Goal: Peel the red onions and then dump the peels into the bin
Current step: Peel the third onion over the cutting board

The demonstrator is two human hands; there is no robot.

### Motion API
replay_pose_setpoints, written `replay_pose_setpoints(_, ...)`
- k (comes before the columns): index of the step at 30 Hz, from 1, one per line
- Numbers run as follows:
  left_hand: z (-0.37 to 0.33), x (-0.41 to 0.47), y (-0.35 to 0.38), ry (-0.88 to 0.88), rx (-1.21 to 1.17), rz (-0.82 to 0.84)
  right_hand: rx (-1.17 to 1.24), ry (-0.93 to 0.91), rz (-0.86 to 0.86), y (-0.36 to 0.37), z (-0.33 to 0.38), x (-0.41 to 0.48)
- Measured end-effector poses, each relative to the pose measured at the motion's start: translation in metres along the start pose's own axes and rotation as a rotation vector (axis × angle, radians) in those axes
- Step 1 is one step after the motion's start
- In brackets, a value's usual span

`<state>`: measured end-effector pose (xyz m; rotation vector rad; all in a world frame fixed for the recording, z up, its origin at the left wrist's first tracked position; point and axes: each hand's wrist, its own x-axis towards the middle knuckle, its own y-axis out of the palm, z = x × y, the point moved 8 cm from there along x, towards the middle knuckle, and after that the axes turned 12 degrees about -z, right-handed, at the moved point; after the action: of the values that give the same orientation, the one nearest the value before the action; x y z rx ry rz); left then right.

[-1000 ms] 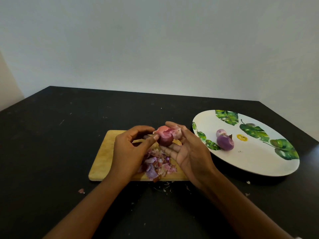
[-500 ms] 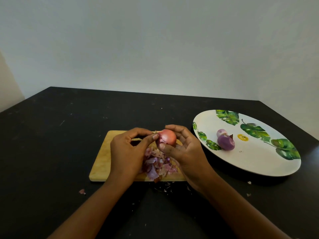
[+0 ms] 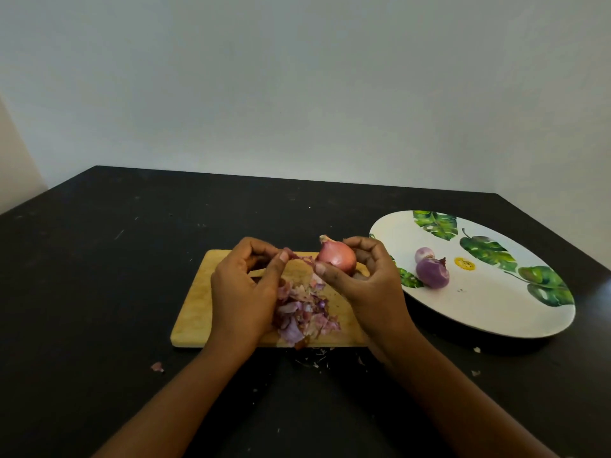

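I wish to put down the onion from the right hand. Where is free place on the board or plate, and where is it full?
Free: on the plate, the white patch between the peeled onions and the near rim; on the board, the left end, beside the left hand. Crowded: the board's middle, under the peel pile and the right hand.

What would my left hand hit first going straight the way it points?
Probably the red onion the right hand holds; the left hand, pinching a peel, points rightward toward it. Depth unclear.
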<state>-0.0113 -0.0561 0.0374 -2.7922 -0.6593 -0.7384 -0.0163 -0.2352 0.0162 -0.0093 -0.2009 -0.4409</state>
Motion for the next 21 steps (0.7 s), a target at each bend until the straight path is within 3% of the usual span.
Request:
replay_pose_setpoints(5, 0.007, 0.006, -0.009, -0.080, -0.018, -0.054, 0.483, 0.389, 0.063, 0.009, -0.011, -0.002)
replay_pose_setpoints(7, 0.005, 0.007, -0.011, -0.056, -0.019, -0.062, 0.572, 0.476, 0.095, 0.013, -0.012, -0.004)
replay_pose_setpoints(16, 0.014, 0.013, -0.016, -0.038, 0.138, -0.071, 0.651, 0.638, 0.042, 0.009, -0.015, -0.001)
replay_pose_setpoints(21, 0.002, 0.007, -0.010, 0.044, 0.143, -0.028, 0.478, 0.530, 0.212, 0.017, -0.012, -0.008)
